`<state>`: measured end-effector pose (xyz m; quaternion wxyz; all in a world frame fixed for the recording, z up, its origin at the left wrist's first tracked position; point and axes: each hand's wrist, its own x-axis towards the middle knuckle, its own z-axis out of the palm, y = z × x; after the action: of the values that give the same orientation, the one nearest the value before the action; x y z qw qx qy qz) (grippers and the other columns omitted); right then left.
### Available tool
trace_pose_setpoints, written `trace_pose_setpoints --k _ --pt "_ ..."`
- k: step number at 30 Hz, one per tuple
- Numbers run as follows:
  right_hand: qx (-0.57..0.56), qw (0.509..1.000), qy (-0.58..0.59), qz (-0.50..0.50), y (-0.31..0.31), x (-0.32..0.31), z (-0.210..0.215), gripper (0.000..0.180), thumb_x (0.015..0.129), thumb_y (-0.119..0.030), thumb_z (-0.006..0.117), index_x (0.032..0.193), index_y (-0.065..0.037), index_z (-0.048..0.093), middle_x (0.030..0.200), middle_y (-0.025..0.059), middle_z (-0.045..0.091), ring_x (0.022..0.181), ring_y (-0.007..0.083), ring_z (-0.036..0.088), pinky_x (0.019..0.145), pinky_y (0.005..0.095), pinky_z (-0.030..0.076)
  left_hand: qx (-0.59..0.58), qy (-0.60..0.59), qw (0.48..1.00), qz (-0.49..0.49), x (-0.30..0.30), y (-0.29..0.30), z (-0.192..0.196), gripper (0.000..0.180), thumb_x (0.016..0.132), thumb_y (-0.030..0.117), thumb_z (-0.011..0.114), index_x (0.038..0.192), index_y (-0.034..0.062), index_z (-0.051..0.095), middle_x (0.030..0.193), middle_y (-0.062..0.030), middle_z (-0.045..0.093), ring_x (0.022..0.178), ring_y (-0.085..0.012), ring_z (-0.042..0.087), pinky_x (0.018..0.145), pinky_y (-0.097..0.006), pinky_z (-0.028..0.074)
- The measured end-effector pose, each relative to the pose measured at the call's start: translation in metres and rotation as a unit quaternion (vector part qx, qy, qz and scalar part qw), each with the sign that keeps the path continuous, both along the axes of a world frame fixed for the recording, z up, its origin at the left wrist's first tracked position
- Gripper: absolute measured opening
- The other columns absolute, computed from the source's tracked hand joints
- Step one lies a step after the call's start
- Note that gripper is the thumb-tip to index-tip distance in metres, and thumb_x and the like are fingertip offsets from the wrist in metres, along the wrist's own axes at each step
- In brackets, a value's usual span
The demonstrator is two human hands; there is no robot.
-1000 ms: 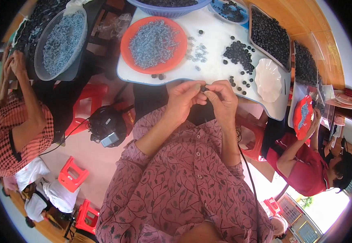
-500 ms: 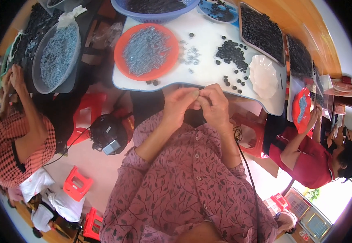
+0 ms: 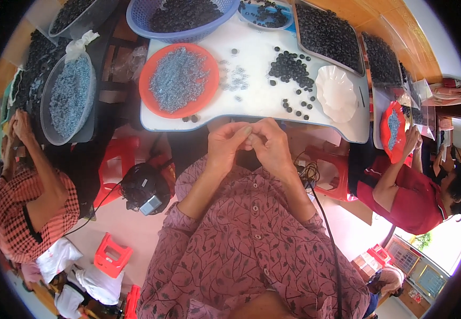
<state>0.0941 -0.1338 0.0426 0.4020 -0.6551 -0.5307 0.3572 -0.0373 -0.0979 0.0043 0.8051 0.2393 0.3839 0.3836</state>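
My left hand (image 3: 227, 147) and my right hand (image 3: 269, 148) meet in front of my chest, just off the table's near edge. Thumbs and fingertips of both are pinched together at one spot; whatever sits between them is too small or too hidden to make out. Beyond them on the white table (image 3: 188, 123) is an orange-red plate (image 3: 146, 85) heaped with small clear-blue pieces (image 3: 180, 80). A few clear pieces (image 3: 236, 80) lie loose beside it. Further right, small round black parts (image 3: 290, 69) are spread in a loose pile, next to a white scalloped dish (image 3: 336, 95).
At the back stand a blue-purple basket (image 3: 188, 36) of black parts, a blue dish (image 3: 265, 16) and a metal tray (image 3: 329, 34) filled with black parts. People work at left (image 3: 34, 207) and right (image 3: 400, 196). Red stools (image 3: 112, 254) and a cable (image 3: 326, 228) are nearby.
The whole view has shifted a little, so the table's things sit further left. My hands stay pinched together, with their fingers slightly rearranged.
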Motion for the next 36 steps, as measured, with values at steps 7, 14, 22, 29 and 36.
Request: trace_pose_setpoints --k 7,14,22,29,36 --pt "-0.015 0.977 0.204 -0.054 -0.006 -0.006 -0.008 0.025 0.09 0.009 0.052 0.114 0.003 0.054 0.093 0.0083 0.063 0.08 0.0121 0.064 0.073 0.0243 0.055 0.032 -0.01 0.999 0.015 0.001 0.004 -0.008 0.017 0.09 0.007 0.064 0.103 -0.0034 0.066 0.087 -0.0073 0.067 0.071 -0.0111 0.063 0.062 -0.023 0.055" --pt "0.01 0.965 0.254 -0.064 -0.006 0.001 -0.03 0.031 0.089 0.007 0.056 0.119 0.003 0.053 0.093 0.0077 0.065 0.079 0.0113 0.063 0.07 0.0245 0.053 0.042 -0.037 0.998 0.018 0.0 0.006 -0.02 0.016 0.09 0.004 0.062 0.104 -0.0037 0.065 0.085 -0.0089 0.066 0.067 -0.0111 0.06 0.06 -0.026 0.056" --pt "0.08 0.987 -0.039 -0.131 0.022 0.022 -0.026 0.02 0.089 0.0 0.06 0.109 0.001 0.062 0.088 0.0071 0.064 0.075 0.0103 0.059 0.066 0.026 0.05 0.023 -0.05 0.997 0.05 -0.001 0.024 -0.004 0.018 0.091 0.008 0.063 0.104 -0.0045 0.065 0.084 -0.0101 0.065 0.064 -0.0112 0.059 0.056 -0.027 0.056" --pt "0.181 0.944 -0.234 -0.147 0.057 0.052 -0.041 0.013 0.084 0.001 0.062 0.096 -0.001 0.064 0.085 0.0132 0.06 0.066 0.0233 0.06 0.058 0.0322 0.048 0.173 0.153 0.969 0.091 -0.003 0.091 0.044 0.021 0.091 0.019 0.065 0.094 -0.0021 0.066 0.077 -0.0062 0.065 0.054 -0.0086 0.055 0.051 -0.024 0.049" --pt "0.138 0.931 -0.294 -0.167 0.065 0.055 -0.042 0.013 0.085 -0.006 0.063 0.098 -0.005 0.065 0.089 0.0129 0.059 0.074 0.0279 0.061 0.065 0.0364 0.048 0.277 0.264 0.9 0.208 -0.017 0.193 0.076 0.027 0.09 0.022 0.064 0.094 -0.004 0.068 0.073 -0.0058 0.065 0.054 -0.0098 0.058 0.051 -0.025 0.045"
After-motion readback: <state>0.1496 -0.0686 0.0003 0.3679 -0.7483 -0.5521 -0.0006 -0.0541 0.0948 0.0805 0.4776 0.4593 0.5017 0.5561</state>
